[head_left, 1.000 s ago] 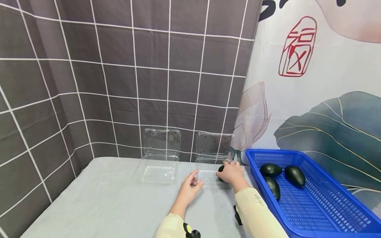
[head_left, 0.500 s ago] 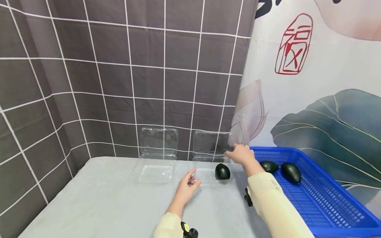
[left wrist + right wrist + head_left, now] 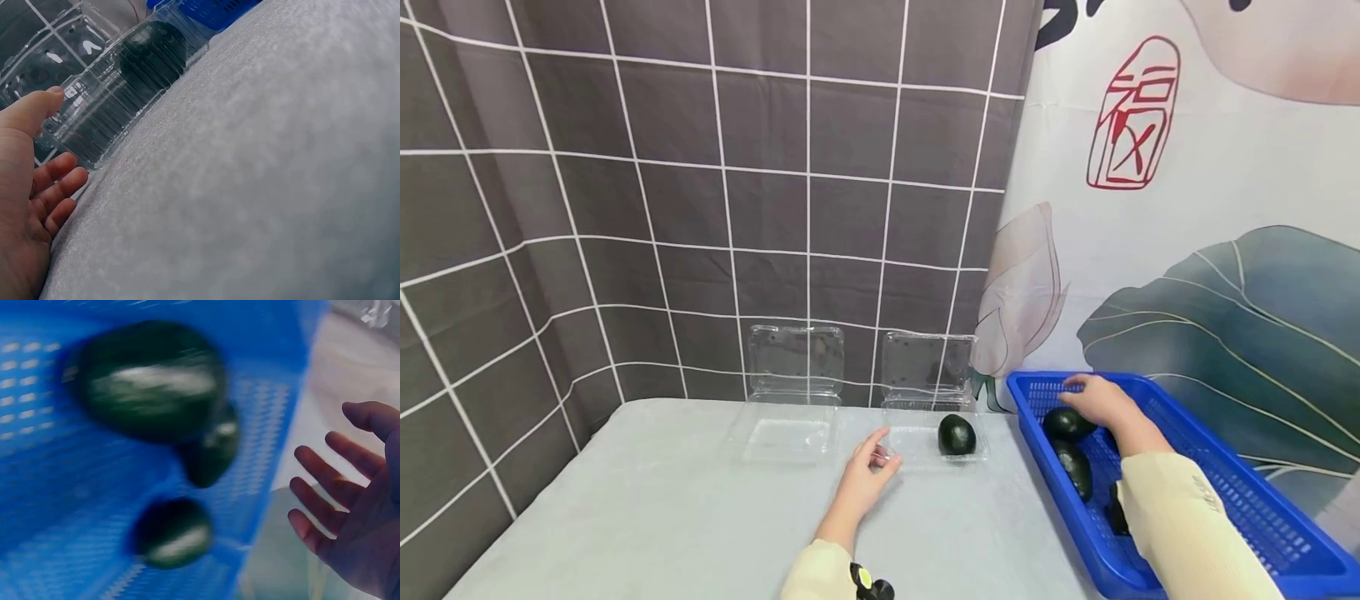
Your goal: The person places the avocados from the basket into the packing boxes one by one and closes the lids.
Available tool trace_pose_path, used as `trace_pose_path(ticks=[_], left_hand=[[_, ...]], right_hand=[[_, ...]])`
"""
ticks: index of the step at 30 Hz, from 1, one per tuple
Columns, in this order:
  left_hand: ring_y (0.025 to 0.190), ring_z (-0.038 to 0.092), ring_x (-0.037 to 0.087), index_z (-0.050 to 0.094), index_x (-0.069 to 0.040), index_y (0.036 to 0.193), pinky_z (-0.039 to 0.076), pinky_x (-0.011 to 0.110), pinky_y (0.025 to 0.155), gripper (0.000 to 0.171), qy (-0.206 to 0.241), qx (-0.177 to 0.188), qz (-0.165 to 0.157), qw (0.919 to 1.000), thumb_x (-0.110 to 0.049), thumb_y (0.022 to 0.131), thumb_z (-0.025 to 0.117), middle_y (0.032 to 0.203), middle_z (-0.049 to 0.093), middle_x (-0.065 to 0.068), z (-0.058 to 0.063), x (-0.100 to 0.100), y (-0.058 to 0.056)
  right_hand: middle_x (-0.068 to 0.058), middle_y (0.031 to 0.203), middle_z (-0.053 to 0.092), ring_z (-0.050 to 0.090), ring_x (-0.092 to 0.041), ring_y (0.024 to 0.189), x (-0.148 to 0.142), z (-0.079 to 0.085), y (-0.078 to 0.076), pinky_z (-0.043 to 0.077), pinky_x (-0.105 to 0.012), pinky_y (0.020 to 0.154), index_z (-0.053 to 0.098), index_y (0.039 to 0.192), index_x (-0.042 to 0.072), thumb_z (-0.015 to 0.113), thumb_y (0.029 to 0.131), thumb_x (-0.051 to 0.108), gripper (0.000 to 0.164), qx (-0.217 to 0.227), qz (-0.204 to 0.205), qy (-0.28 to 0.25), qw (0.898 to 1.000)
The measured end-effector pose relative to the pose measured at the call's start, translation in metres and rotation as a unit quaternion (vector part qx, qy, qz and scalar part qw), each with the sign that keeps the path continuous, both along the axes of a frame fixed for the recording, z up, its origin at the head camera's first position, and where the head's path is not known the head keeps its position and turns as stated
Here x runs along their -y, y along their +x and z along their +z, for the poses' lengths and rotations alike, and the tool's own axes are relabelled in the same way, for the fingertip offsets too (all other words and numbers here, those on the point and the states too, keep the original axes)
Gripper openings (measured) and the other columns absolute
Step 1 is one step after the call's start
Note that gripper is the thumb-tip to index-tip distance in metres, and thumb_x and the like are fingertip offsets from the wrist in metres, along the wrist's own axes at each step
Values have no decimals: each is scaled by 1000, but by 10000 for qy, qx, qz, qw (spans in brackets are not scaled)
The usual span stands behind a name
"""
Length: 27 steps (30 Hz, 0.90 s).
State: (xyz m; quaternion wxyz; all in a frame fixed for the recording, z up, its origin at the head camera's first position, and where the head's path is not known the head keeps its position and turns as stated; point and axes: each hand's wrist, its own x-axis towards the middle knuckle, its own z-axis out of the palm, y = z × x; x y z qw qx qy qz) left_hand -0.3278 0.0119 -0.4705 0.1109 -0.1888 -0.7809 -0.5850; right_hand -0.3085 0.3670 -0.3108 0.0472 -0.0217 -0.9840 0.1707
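Note:
My left hand (image 3: 859, 483) holds the near left corner of the right clear plastic clamshell container (image 3: 917, 446), whose lid stands up against the wall. In the left wrist view, the thumb lies at the container's rim and the other visible fingers curl by its lower corner. A glossy dark green avocado (image 3: 957, 435) sits in that container's right half. My right hand (image 3: 1105, 404) hovers over the far end of the blue basket (image 3: 1056, 525), its fingers spread and holding nothing. Below it lie avocados (image 3: 1067, 425); the right wrist view shows three, including a large one (image 3: 153, 384).
A second clear clamshell (image 3: 790, 437) stands lid up to the left. The basket occupies the right side of the grey cloth-covered table (image 3: 647, 517). A dark gridded curtain (image 3: 662, 208) and a white printed hanging (image 3: 1060, 150) close off the back.
My right hand has let go of the avocado in the right container and moved right, over the basket. My left hand has stayed at the container's corner.

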Motion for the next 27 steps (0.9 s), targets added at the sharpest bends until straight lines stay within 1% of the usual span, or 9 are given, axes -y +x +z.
trace_pose_path(ticks=[3, 6, 8, 11, 14, 16, 19, 23, 27], left_hand=[[84, 55, 15, 51, -8, 130, 45, 28, 74, 51, 0, 83, 68, 9999, -22, 84, 68, 97, 52, 6, -1, -1, 0], [84, 54, 16, 51, -8, 130, 45, 28, 74, 51, -18, 120, 92, 9999, -21, 84, 68, 98, 52, 7, -1, -2, 1], [85, 54, 17, 51, -8, 130, 45, 28, 74, 51, -23, 157, 67, 9999, -21, 84, 68, 98, 52, 7, -1, -2, 1], [85, 54, 17, 50, -8, 131, 45, 27, 74, 51, -70, 159, 26, 9998, -22, 85, 67, 98, 51, 6, 0, -2, 0], [86, 54, 17, 50, -8, 131, 45, 28, 74, 51, -81, 138, 10, 9999, -23, 85, 67, 99, 51, 6, 0, -2, -1], [86, 54, 16, 50, -8, 131, 45, 27, 74, 51, -84, 130, 22, 9999, -23, 86, 67, 98, 51, 5, 0, -1, -1], [85, 54, 15, 50, -9, 131, 45, 27, 74, 50, -85, 144, 51, 9998, -22, 85, 67, 98, 51, 4, 1, 0, -1], [85, 54, 15, 49, -8, 132, 45, 27, 74, 51, -164, 178, 12, 9997, -23, 86, 67, 99, 51, 4, 0, 0, -1], [86, 53, 16, 48, -9, 132, 44, 27, 74, 51, -187, 209, -27, 9996, -25, 86, 66, 99, 51, 4, -1, -1, -1]], right_hand=[[-37, 117, 49, 42, -55, 109, -13, -16, 3, 37, -61, 86, 52, 117, -11, 55, 89, 24, 45, 28, 25, -201, 9998], [-39, 117, 48, 42, -56, 108, -19, -25, 5, 38, -62, 85, 51, 117, -12, 56, 89, 25, 46, 135, 51, -378, 9992], [-39, 116, 48, 44, -55, 106, -21, -26, 7, 38, -62, 84, 51, 118, -11, 56, 90, 27, 48, 176, 89, -414, 9989], [-37, 111, 51, 46, -54, 103, -20, -24, 8, 38, -62, 84, 53, 115, -11, 57, 89, 27, 46, 190, 203, -405, 9988], [-34, 105, 55, 50, -51, 99, -20, -25, 9, 40, -60, 82, 55, 110, -11, 61, 87, 27, 45, 396, 322, -405, 9979], [-32, 104, 55, 52, -49, 97, -18, -27, 10, 42, -59, 81, 54, 109, -12, 63, 86, 27, 46, 635, 383, -502, 9960], [-32, 104, 54, 55, -45, 92, -17, -31, 12, 46, -58, 76, 51, 113, -13, 65, 85, 31, 54, 1143, 366, -819, 9894], [-29, 102, 54, 58, -38, 87, -16, -36, 15, 48, -53, 69, 47, 117, -11, 65, 84, 37, 61, 1876, 217, -1160, 9751], [-30, 105, 52, 58, -34, 86, -17, -43, 17, 50, -49, 66, 41, 124, -10, 63, 84, 41, 68, 2291, 99, -1402, 9632]])
